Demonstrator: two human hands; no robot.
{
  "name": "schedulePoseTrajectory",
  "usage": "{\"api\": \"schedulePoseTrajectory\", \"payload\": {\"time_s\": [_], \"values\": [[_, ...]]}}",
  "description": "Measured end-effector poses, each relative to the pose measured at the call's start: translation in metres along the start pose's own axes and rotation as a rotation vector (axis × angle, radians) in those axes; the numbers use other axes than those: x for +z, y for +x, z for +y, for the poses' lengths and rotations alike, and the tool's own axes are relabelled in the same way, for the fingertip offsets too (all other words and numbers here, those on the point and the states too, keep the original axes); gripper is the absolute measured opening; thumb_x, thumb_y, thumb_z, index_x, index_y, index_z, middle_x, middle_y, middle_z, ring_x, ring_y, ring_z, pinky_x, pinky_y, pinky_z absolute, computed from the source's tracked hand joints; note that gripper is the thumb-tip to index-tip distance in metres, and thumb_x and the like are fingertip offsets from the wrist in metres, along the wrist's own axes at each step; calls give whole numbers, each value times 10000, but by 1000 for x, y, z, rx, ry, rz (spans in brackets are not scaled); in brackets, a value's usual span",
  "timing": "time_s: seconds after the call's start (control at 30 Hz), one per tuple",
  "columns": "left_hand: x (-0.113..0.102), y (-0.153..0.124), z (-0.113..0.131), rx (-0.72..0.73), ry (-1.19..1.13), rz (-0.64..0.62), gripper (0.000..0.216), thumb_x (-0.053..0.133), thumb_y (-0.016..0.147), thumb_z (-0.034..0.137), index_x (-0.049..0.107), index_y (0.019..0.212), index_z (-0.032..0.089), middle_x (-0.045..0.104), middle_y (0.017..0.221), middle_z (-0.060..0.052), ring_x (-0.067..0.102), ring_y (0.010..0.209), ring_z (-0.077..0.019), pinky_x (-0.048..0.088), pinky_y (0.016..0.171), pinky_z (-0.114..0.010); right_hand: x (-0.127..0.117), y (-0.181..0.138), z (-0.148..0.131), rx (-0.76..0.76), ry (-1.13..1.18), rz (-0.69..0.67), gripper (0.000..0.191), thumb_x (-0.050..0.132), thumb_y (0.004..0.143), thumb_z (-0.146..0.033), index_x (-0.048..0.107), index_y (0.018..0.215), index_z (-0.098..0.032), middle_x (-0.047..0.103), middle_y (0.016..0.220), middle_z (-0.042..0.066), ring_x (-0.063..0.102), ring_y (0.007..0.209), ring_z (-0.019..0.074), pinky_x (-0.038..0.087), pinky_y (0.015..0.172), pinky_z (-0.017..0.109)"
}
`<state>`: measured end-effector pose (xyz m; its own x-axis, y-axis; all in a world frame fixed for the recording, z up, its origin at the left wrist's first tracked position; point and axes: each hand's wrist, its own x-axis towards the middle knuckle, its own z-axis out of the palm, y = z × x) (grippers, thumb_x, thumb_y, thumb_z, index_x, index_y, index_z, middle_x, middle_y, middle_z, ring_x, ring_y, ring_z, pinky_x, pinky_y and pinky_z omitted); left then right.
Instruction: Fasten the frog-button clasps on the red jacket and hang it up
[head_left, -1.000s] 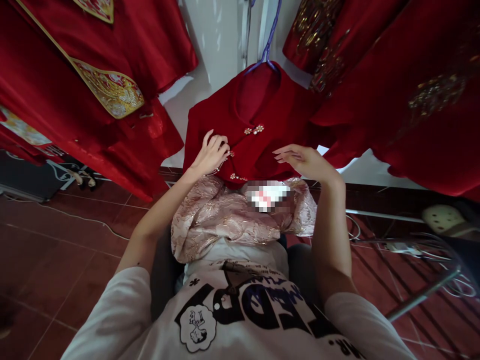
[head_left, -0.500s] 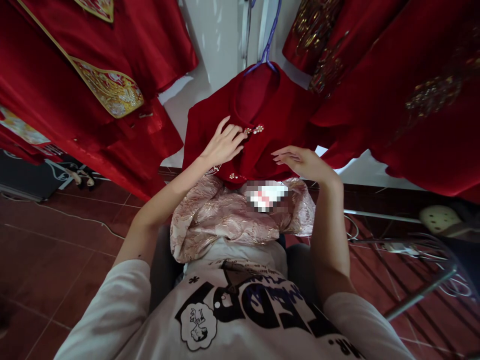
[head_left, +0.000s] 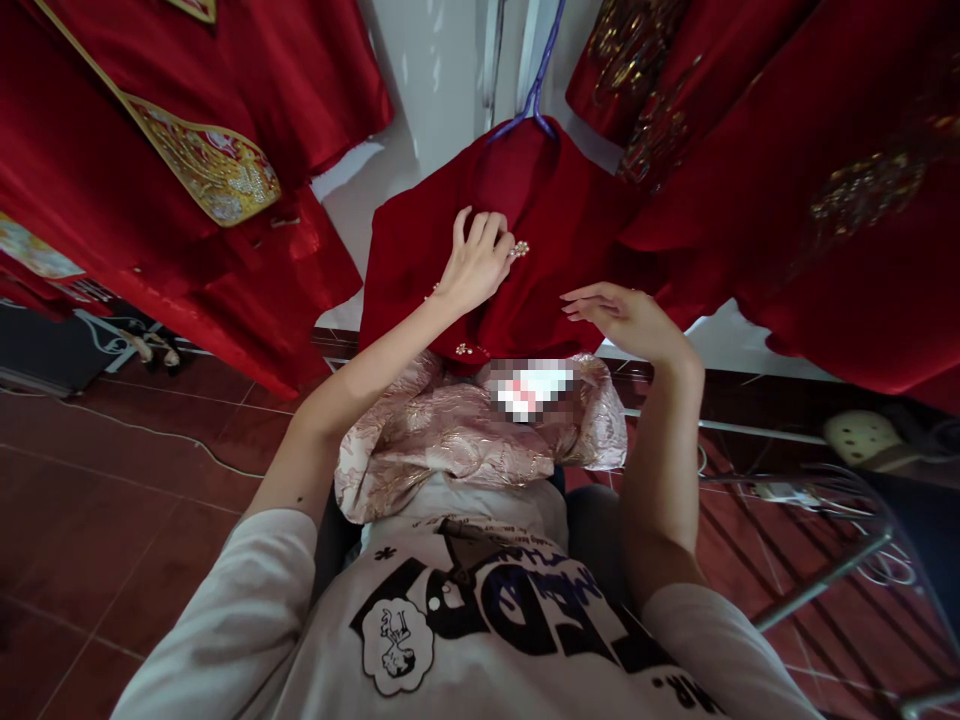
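Note:
A red velvet jacket [head_left: 420, 240] hangs on a purple hanger [head_left: 536, 95] in front of me. At its neckline my left hand [head_left: 480, 258] bends its fingers round the upper flower-shaped clasp [head_left: 519, 249], whose left half is hidden under the fingertips. Lower on the front shows another flower clasp [head_left: 464, 349]. To the right, my right hand [head_left: 622, 318] is held just over the jacket front, its fingers loosely stretched and holding nothing. Pink brocade fabric [head_left: 450, 440] lies across my lap, with a blurred bright patch on top of it.
Red embroidered garments hang on the left [head_left: 300, 90] and right [head_left: 750, 220], close to my arms. A metal rack [head_left: 825, 580] stands low at the right near a pale clog [head_left: 862, 437]. A cable [head_left: 172, 440] crosses the red tiled floor at the left.
My left hand has moved right and up onto the upper clasp, and its fingers have bent in. My right hand has shifted slightly to the right.

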<state>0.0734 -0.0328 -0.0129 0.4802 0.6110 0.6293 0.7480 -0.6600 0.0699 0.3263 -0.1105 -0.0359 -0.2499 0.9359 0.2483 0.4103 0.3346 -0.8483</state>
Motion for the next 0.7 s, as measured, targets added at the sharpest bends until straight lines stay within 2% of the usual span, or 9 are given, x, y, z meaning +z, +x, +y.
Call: {"api": "schedulePoseTrajectory", "payload": {"time_s": [0.13,0.27,0.4,0.5,0.6,0.63,0.7], "values": [[-8,0,-1,41,28,-83,247,429,1017,292,609,1166,210,613,1260,-125,492,1366,-327,210,1255,-652,-3,-3,-8,-4,-4,32,250,597,922,-363,719,1094,-230,744,1112,108,707,1096,273,526,1088,524],[-19,-2,-3,112,1,-199,259,380,1037,298,602,1157,243,658,1122,-70,565,1278,-259,182,1289,-611,11,-2,-25,-63,15,79,279,609,926,-415,722,1087,-217,751,1107,101,714,1076,249,531,1085,483],[-26,-1,-6,101,-72,-194,244,388,1037,307,616,1098,243,667,974,-40,624,1159,-230,170,1298,-587,32,3,-45,-169,43,136,384,548,958,-539,715,1114,-231,729,1188,96,684,1147,234,536,1078,425],[-27,-4,-10,132,-42,-173,283,341,1045,291,615,1083,234,673,944,-28,655,1067,-210,176,1304,-551,49,12,-60,-201,67,191,530,409,987,-638,670,1255,-263,675,1312,89,621,1265,239,504,1118,417],[-25,-13,-18,138,6,-144,306,329,1034,272,611,1127,200,688,979,-54,674,1012,-219,240,1281,-543,72,36,-69,-259,136,154,670,305,988,-697,484,1502,-307,497,1547,42,453,1457,253,400,1211,444],[-24,-17,-22,110,7,-125,305,345,1025,273,610,1154,191,692,1012,-72,673,1036,-235,264,1266,-554,81,47,-69,-272,153,101,727,294,978,-720,382,1573,-312,416,1608,24,370,1514,263,351,1240,464],[-22,-26,-31,13,-4,-56,322,380,1013,285,599,1224,180,686,1110,-114,648,1140,-282,290,1236,-587,99,71,-64,-234,95,89,848,264,942,-796,193,1645,-327,296,1659,7,199,1582,293,259,1269,522]]}}
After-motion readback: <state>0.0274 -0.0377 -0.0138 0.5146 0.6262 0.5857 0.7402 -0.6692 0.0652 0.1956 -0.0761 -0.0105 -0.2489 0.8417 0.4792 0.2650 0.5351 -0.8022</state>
